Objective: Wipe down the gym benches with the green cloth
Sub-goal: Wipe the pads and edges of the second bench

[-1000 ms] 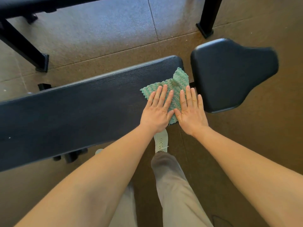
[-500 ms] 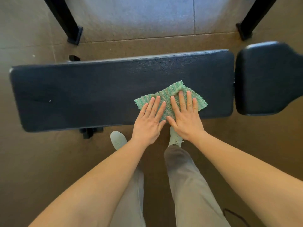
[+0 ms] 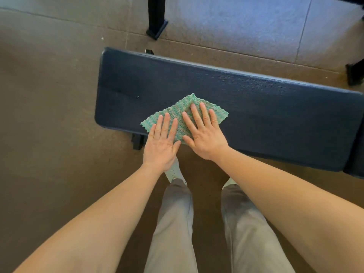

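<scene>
A long black padded gym bench (image 3: 256, 99) runs across the view from the upper left to the right edge. The green cloth (image 3: 177, 109) lies spread flat on its near left part. My left hand (image 3: 161, 146) presses flat on the cloth's near left corner, its palm hanging over the bench's front edge. Beside it, my right hand (image 3: 204, 134) lies flat on the middle of the cloth, fingers pointing away from me. A small white speck (image 3: 137, 97) sits on the pad to the left of the cloth.
A second black pad (image 3: 356, 168) shows at the right edge. A black frame leg (image 3: 156, 20) stands on the floor behind the bench, and another black foot (image 3: 354, 73) at the far right. My legs and white shoes (image 3: 174, 172) stand close to the bench's front edge.
Both hands have slid the cloth leftward along the bench, away from the gap by the second pad. The bench's left end has come into view.
</scene>
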